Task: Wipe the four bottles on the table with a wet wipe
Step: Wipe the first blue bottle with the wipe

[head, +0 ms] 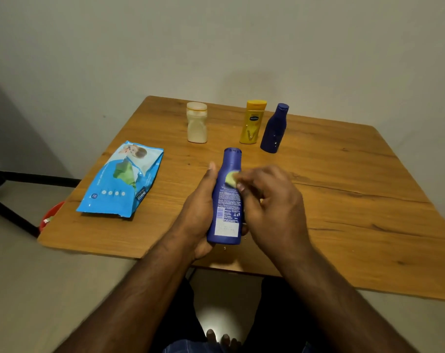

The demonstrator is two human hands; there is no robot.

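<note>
While the left hand [199, 215] cradles the blue bottle [227, 197] from the left side, fingers curled round its lower body and thumb laid straight up along its edge, the bottle is held tilted above the near edge of the table [343, 200], cap pointing away, back label up. Right hand [269, 202] sits against the bottle's right side, fingertips bunched and pinching a small wad of wipe [231, 180], pale yellow-green, pressed to the bottle's upper body. Hand is motion-blurred; exact finger lie beyond the pinch cannot be told.

Left of the hands, well apart: wipe pack [121, 179], blue, lying flat on the table, long axis running away. A red object [51, 215] shows below the table's left edge, partly hidden.

Farther back, three bottles standing upright: white bottle [197, 123] at left, alone; yellow bottle [253, 122] at right of centre; navy bottle [275, 129] just beside the yellow one, on its right, slightly nearer. Whether those two touch cannot be told. Plain wall [216, 47] behind.
</note>
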